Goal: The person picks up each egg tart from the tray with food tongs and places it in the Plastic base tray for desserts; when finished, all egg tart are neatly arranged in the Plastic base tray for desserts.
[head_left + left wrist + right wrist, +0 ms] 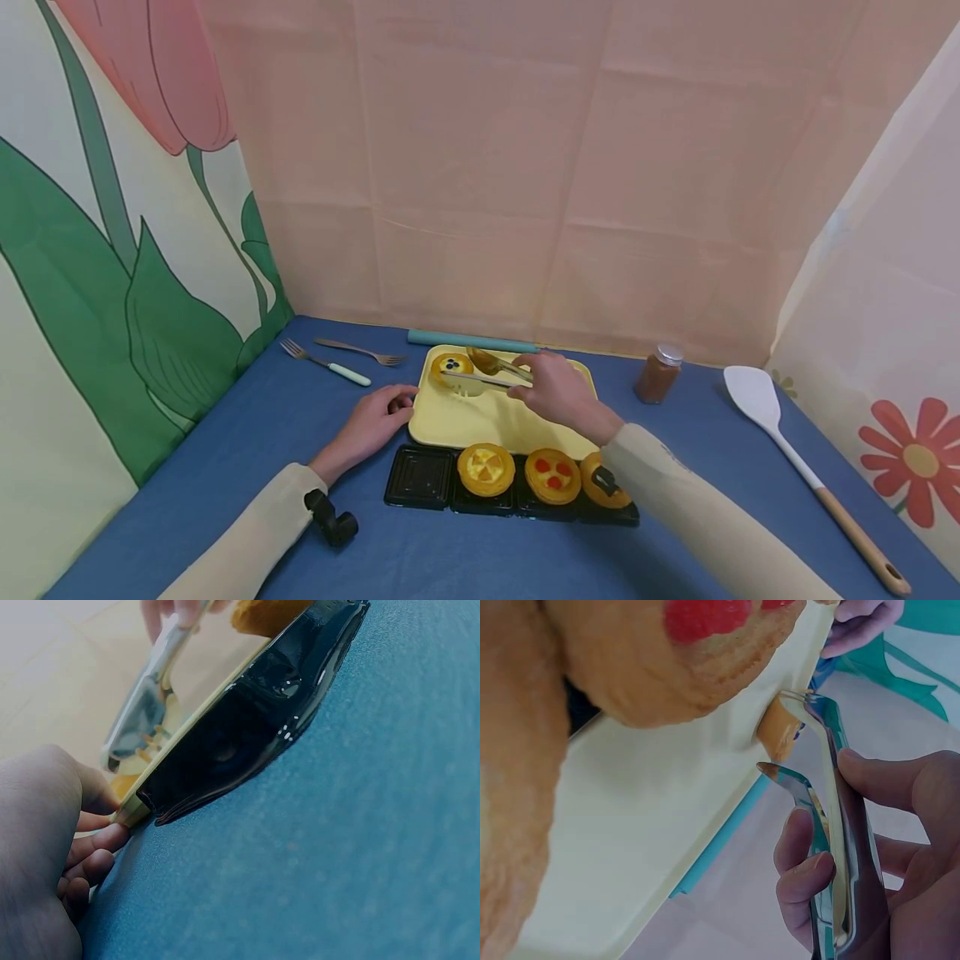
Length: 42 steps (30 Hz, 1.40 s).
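My right hand (558, 390) grips a pair of metal serving tongs (847, 847), with one spoon-shaped tip and one forked tip. The tips stand apart over the far left of a pale yellow tray (465, 425), close to a small tart (438, 368) with dark blue dots on top. In the right wrist view, the forked tip is near the tart's side; whether it touches cannot be told. My left hand (375, 421) pinches the tray's left edge between thumb and fingers, as the left wrist view shows.
In front of the tray lies a black compartment tray (420, 477) with an empty left compartment and three tarts (486, 471). Two forks (348, 373) lie left, a teal bar (472, 340) behind. A spice jar (658, 375) and white spatula (753, 396) are right.
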### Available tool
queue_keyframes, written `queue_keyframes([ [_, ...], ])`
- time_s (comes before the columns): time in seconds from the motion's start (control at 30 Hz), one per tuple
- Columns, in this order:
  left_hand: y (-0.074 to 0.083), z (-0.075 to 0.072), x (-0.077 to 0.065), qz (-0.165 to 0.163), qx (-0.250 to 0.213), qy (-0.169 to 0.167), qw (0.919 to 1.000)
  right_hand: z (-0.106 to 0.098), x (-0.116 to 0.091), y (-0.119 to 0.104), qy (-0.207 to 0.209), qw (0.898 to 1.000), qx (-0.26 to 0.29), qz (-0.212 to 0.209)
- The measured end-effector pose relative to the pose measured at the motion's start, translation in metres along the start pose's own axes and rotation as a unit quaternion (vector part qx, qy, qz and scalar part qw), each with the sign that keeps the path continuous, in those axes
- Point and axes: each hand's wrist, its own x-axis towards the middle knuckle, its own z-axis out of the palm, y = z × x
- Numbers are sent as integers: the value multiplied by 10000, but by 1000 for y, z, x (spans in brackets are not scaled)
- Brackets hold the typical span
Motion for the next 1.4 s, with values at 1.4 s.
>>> queue_keyframes([
  [1.4,1,0,-2,-11,-11,-3,10000,5,1,-6,69,9999,107,-23],
])
